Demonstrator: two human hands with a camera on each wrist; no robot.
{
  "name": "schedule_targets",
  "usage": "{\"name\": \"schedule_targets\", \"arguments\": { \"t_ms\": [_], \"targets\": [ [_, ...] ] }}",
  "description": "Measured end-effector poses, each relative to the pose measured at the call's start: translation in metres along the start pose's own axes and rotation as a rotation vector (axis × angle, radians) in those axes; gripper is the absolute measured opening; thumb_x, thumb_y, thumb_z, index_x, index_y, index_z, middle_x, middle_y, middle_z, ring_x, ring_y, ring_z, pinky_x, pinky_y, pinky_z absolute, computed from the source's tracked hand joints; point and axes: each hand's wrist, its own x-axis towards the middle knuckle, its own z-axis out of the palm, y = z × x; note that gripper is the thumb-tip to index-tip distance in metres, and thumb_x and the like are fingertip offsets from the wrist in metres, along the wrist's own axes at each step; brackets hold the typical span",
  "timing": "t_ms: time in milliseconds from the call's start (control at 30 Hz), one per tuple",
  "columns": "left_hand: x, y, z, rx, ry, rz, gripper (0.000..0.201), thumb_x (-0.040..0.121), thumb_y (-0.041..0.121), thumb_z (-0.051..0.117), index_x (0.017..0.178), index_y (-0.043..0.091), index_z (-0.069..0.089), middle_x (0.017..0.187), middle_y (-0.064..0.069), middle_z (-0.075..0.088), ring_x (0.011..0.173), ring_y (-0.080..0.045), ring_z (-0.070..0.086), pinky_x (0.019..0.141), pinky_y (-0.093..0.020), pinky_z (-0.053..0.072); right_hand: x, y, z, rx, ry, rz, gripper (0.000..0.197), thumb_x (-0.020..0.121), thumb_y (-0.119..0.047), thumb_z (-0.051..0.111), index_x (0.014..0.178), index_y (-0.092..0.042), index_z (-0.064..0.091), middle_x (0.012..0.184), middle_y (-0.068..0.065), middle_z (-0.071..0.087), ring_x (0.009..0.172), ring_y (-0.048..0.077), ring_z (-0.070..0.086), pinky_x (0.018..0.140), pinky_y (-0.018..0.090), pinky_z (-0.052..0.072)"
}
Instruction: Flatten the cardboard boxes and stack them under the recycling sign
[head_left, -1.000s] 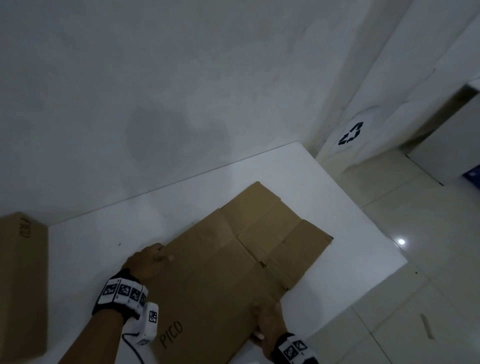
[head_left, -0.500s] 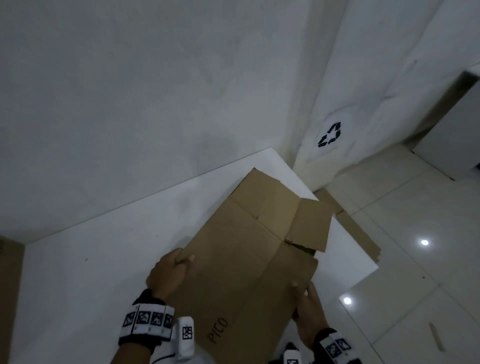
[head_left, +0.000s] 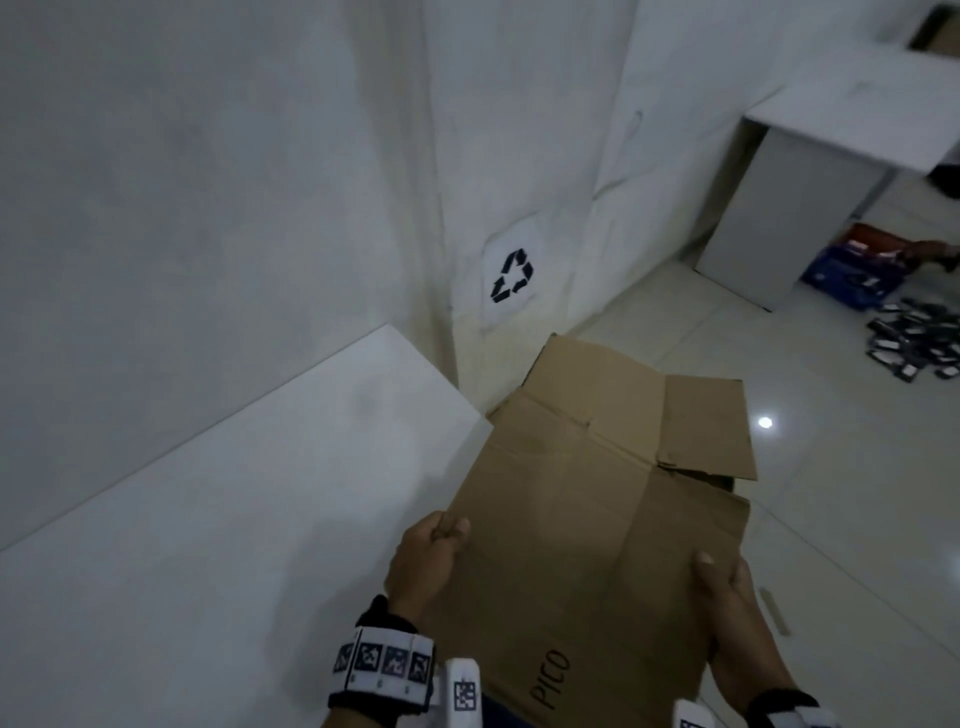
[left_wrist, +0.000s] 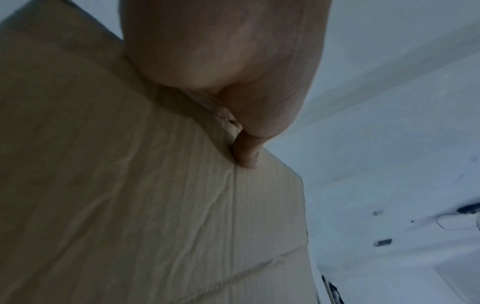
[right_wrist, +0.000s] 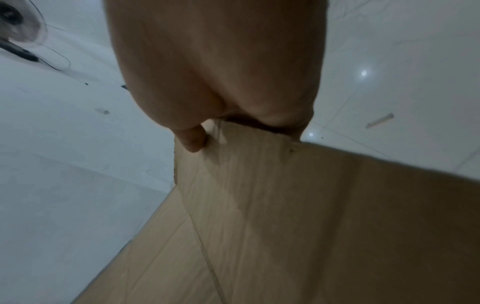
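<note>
A: You carry one flattened box (head_left: 587, 525) off the tabletop (head_left: 218, 519) toward the sign (head_left: 511, 276), left hand (head_left: 426, 558) and right hand (head_left: 727, 608) each pinching an edge.

B: Risk?

A: One loose flap (head_left: 706, 426) could catch and swing the box open. One more flattened piece seems to lie below the sign, mostly hidden.

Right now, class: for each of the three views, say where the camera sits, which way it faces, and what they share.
Head: worn on the head, facing forward and down at the flattened box, recycling sign, left hand and right hand.
Left wrist: looks along the left hand at fingers gripping the box edge.
Right wrist: looks along the right hand at fingers on the opposite edge.
Shared: the flattened box.
</note>
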Motion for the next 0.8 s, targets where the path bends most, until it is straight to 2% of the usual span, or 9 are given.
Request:
{"name": "schedule_targets", "arguments": {
  "t_ms": [133, 300, 400, 500, 567, 633, 667, 733, 800],
  "targets": [
    [0.028, 0.038, 0.058, 0.008, -0.081, -0.014, 0.044, 0.076, 0.061, 0.056, 0.079, 0.019, 0.067, 0.081, 0.002, 0.072, 0.084, -0.024, 0.068, 0.088, -0.051, 0.053, 0.038, -0.029, -0.040, -0.028, 0.105, 0.014, 0.041, 0.096, -0.038, 0.052, 0.135, -0.040, 0.039, 0.135, 0.006, 0.049, 0.110, 0.036, 0.057, 0.093, 0.060, 0.048],
    [0.081, 0.082, 0.133, -0.009, -0.159, -0.023, 0.052, 0.072, 0.065, 0.050, 0.090, 0.020, 0.068, 0.088, -0.001, 0.072, 0.087, -0.026, 0.068, 0.086, -0.050, 0.054, 0.094, -0.082, -0.077, -0.035, 0.146, 0.015, 0.045, 0.098, -0.035, 0.051, 0.139, -0.039, 0.034, 0.125, 0.002, 0.048, 0.097, 0.030, 0.057, 0.089, 0.057, 0.049],
    [0.116, 0.103, 0.174, 0.029, -0.187, -0.028, 0.051, 0.070, 0.061, 0.045, 0.076, 0.013, 0.060, 0.080, -0.010, 0.066, 0.079, -0.031, 0.065, 0.078, -0.045, 0.053, 0.133, -0.105, -0.100, -0.073, 0.185, 0.046, 0.048, 0.096, -0.035, 0.054, 0.140, -0.038, 0.035, 0.132, 0.006, 0.049, 0.101, 0.031, 0.058, 0.086, 0.053, 0.050],
    [0.147, 0.129, 0.214, 0.092, -0.222, -0.048, 0.040, 0.072, 0.058, 0.042, 0.071, 0.021, 0.056, 0.074, 0.000, 0.059, 0.071, -0.022, 0.058, 0.071, -0.033, 0.045, 0.172, -0.124, -0.121, -0.106, 0.231, 0.096, 0.051, 0.095, -0.038, 0.056, 0.141, -0.039, 0.034, 0.141, 0.008, 0.046, 0.110, 0.038, 0.055, 0.087, 0.056, 0.050],
    [0.162, 0.149, 0.238, 0.119, -0.238, -0.050, 0.034, 0.084, 0.046, 0.045, 0.065, 0.018, 0.047, 0.068, 0.002, 0.051, 0.065, -0.018, 0.048, 0.065, -0.028, 0.036, 0.199, -0.137, -0.131, -0.123, 0.234, 0.129, 0.054, 0.095, -0.038, 0.056, 0.143, -0.038, 0.032, 0.144, 0.008, 0.043, 0.115, 0.041, 0.053, 0.089, 0.059, 0.049],
    [0.174, 0.162, 0.257, 0.134, -0.223, -0.073, 0.035, 0.093, 0.031, 0.047, 0.067, 0.008, 0.045, 0.065, -0.002, 0.048, 0.063, -0.017, 0.042, 0.059, -0.027, 0.031, 0.225, -0.145, -0.140, -0.143, 0.226, 0.174, 0.056, 0.097, -0.035, 0.054, 0.146, -0.036, 0.028, 0.147, 0.009, 0.040, 0.118, 0.043, 0.050, 0.091, 0.061, 0.047],
    [0.182, 0.165, 0.267, 0.134, -0.214, -0.090, 0.035, 0.094, 0.027, 0.047, 0.066, 0.008, 0.046, 0.065, -0.003, 0.049, 0.063, -0.016, 0.041, 0.058, -0.027, 0.029, 0.240, -0.149, -0.143, -0.156, 0.210, 0.194, 0.056, 0.097, -0.034, 0.053, 0.147, -0.034, 0.027, 0.147, 0.010, 0.039, 0.118, 0.043, 0.050, 0.090, 0.060, 0.048],
    [0.191, 0.166, 0.277, 0.141, -0.205, -0.130, 0.037, 0.095, 0.025, 0.046, 0.058, 0.018, 0.046, 0.062, 0.002, 0.048, 0.062, -0.016, 0.043, 0.059, -0.027, 0.030, 0.264, -0.153, -0.145, -0.184, 0.175, 0.222, 0.056, 0.098, -0.031, 0.052, 0.148, -0.031, 0.026, 0.148, 0.009, 0.038, 0.112, 0.040, 0.051, 0.088, 0.057, 0.048],
    [0.200, 0.164, 0.290, 0.127, -0.170, -0.185, 0.037, 0.096, 0.024, 0.045, 0.060, 0.024, 0.050, 0.062, 0.005, 0.051, 0.062, -0.016, 0.047, 0.059, -0.027, 0.032, 0.298, -0.158, -0.149, -0.229, 0.122, 0.279, 0.056, 0.099, -0.020, 0.051, 0.148, -0.031, 0.026, 0.145, 0.010, 0.039, 0.109, 0.039, 0.050, 0.087, 0.057, 0.049]
  ]
}}
